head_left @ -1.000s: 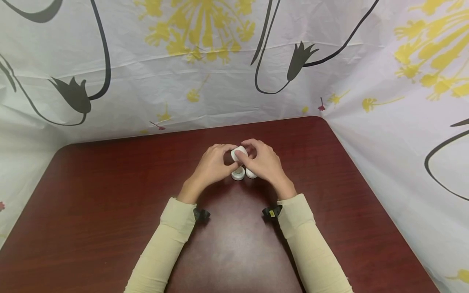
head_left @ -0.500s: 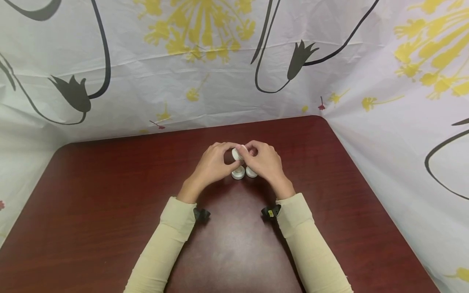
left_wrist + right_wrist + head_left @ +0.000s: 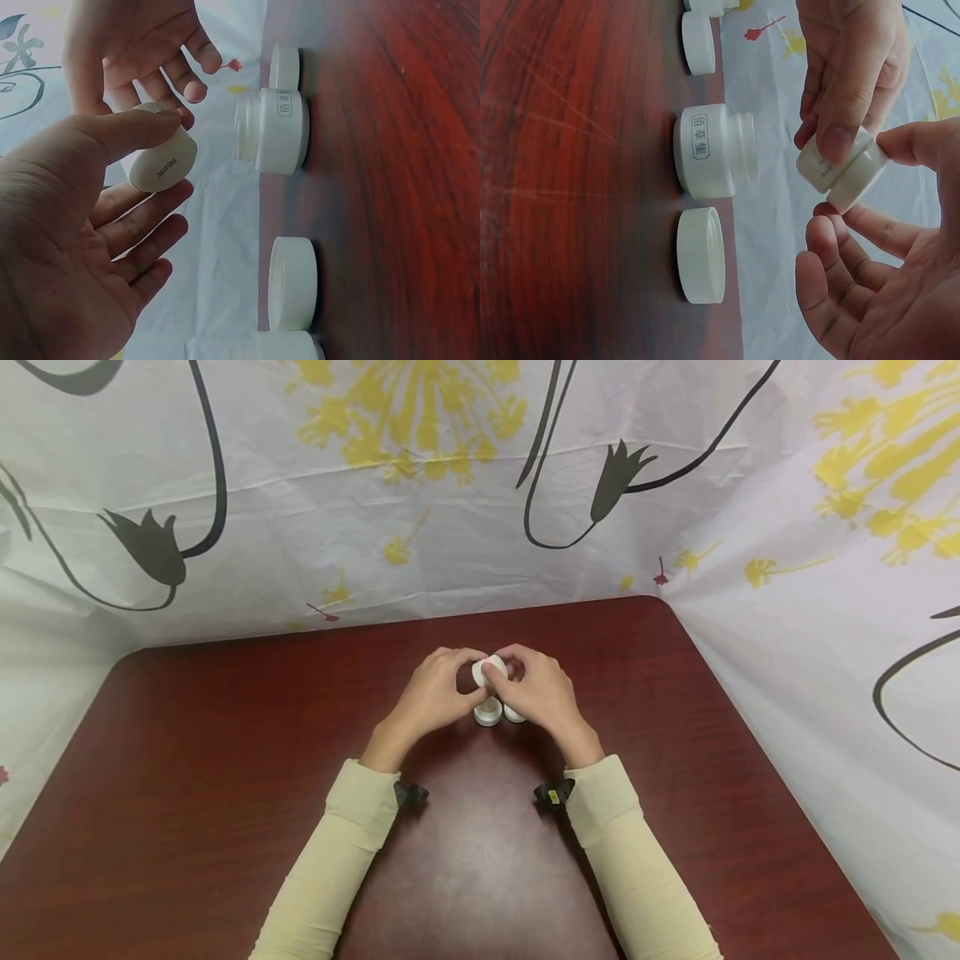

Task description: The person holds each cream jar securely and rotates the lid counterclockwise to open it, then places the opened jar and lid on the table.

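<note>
A small white jar (image 3: 829, 165) with its lid (image 3: 859, 180) on is held tilted above the table between both hands. My left hand (image 3: 435, 693) pinches the jar's body between thumb and fingers; the jar's base, with small dark print, shows in the left wrist view. My right hand (image 3: 543, 689) pinches the lid at its rim. Below them an open white jar (image 3: 705, 150) stands upright, its threaded neck bare and its side labelled. Beside it lies a loose white lid (image 3: 701, 255). A second white lid (image 3: 296, 285) lies on the open jar's other side.
Another white jar (image 3: 255, 345) is partly visible at the left wrist view's lower edge. The dark red wooden table (image 3: 225, 793) spreads out on both sides. A patterned white sheet (image 3: 450, 560) hangs behind it and along the right side.
My right thumb and fingers have shifted round the lid, up and then back down. The left hand has stayed nearly still with the jar.
</note>
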{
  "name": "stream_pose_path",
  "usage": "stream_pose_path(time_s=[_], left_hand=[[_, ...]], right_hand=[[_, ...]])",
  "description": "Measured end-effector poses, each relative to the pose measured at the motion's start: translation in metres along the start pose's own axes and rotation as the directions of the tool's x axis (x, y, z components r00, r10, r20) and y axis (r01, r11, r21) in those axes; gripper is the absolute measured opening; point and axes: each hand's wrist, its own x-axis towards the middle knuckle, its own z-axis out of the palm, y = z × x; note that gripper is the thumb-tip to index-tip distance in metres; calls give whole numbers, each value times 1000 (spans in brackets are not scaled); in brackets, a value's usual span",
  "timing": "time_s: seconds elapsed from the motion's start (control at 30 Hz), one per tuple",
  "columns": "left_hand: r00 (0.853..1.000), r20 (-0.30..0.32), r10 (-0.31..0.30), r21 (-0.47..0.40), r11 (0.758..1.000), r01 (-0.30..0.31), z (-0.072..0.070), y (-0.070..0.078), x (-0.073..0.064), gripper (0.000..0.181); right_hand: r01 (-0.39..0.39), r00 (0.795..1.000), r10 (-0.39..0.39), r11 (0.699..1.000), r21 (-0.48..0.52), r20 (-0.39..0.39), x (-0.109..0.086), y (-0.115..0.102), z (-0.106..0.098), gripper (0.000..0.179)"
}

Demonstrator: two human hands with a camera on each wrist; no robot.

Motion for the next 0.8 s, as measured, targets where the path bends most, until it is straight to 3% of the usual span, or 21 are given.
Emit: stream_pose_path(time_s=[0.5, 0.8], left_hand=[[1000, 2, -21, 4, 1000, 21, -7, -2, -1, 47], [1000, -11, -2, 19, 1000, 2, -5, -2, -1, 49]], right_hand=[[25, 1000, -25, 1000, 2, -7, 2, -10, 2, 44], [-33, 999, 32, 999, -9, -26, 1, -9, 2, 57]])
